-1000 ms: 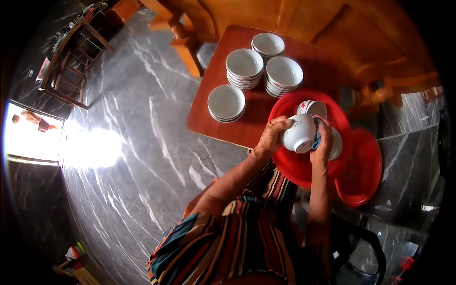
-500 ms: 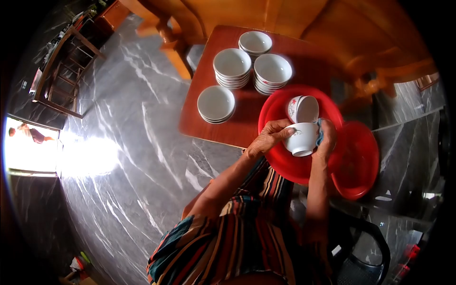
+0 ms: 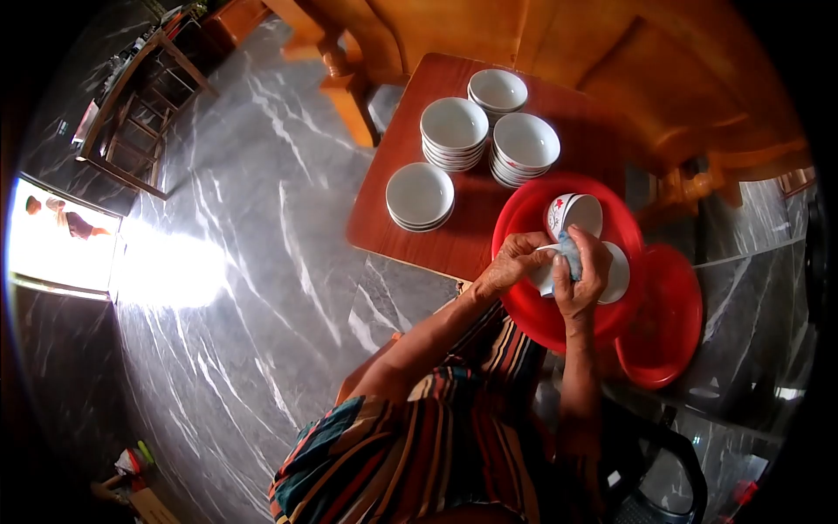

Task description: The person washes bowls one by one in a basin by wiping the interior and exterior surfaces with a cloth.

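My left hand (image 3: pixel 517 264) grips the rim of a white bowl (image 3: pixel 543 279) above a red basin (image 3: pixel 509 301). My right hand (image 3: pixel 583 278) holds a light blue cloth (image 3: pixel 570 255) against the same bowl, covering much of it. Inside the basin lie a white bowl with a red flower pattern (image 3: pixel 590 215) and another white bowl (image 3: pixel 616 272) to the right of my right hand. Four stacks of white bowls, one of them the front left stack (image 3: pixel 420 194), stand on a reddish-brown table (image 3: pixel 384 229) beyond the basin.
A second red basin (image 3: pixel 665 336) sits right of the first. Carved wooden furniture (image 3: pixel 559 39) runs behind the table. A dark chair (image 3: pixel 690 463) is at the lower right. At the far left are a wooden chair (image 3: pixel 131 131) and a person (image 3: pixel 74 223) in the bright doorway.
The held bowl has turned and is now mostly hidden by my hands. My right hand has moved with the cloth from the bowl's right side to its near rim. The camera view has shifted slightly.
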Action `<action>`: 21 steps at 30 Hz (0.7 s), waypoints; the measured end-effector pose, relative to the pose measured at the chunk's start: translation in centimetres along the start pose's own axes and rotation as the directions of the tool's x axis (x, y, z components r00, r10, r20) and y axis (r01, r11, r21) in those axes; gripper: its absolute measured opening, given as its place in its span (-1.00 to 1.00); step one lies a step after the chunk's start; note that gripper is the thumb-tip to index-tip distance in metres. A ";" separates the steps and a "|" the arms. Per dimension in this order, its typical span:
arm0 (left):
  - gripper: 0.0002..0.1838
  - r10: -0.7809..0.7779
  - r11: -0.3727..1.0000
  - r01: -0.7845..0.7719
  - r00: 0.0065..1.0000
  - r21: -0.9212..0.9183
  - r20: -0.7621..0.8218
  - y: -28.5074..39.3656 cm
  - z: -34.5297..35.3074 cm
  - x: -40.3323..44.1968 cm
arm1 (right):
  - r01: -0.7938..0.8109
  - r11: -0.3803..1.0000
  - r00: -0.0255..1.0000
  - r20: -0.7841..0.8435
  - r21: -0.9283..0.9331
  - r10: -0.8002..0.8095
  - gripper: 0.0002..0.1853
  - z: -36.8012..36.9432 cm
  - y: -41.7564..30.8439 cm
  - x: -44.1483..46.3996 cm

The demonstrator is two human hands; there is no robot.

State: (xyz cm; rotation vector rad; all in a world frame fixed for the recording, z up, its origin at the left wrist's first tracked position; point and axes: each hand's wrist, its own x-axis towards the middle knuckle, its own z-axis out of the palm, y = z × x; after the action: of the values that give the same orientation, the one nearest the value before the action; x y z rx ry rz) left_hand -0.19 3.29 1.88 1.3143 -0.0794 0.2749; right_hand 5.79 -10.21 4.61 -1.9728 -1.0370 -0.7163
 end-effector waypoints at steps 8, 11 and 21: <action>-0.85 -0.106 0.975 0.093 0.993 -0.203 -0.059 -0.1 -0.2 0.0 | -0.164 0.970 0.986 0.036 0.179 0.160 -0.64 0.0 -1.0 0.1; -0.85 -0.150 0.921 0.112 0.986 -0.373 -0.075 0.7 0.0 0.4 | -0.346 0.882 0.932 0.009 0.319 0.362 -0.64 -0.1 0.2 -0.4; -0.80 -0.164 0.728 0.003 0.972 -0.685 -0.170 0.3 0.2 0.4 | -0.581 0.340 0.636 0.152 0.740 0.757 -0.61 0.3 2.3 -1.4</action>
State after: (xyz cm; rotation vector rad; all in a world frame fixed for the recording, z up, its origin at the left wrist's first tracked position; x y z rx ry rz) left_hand 0.11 3.18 2.28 0.5349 0.0670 0.2759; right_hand 7.08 -11.39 2.57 -1.3159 -0.1746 0.0218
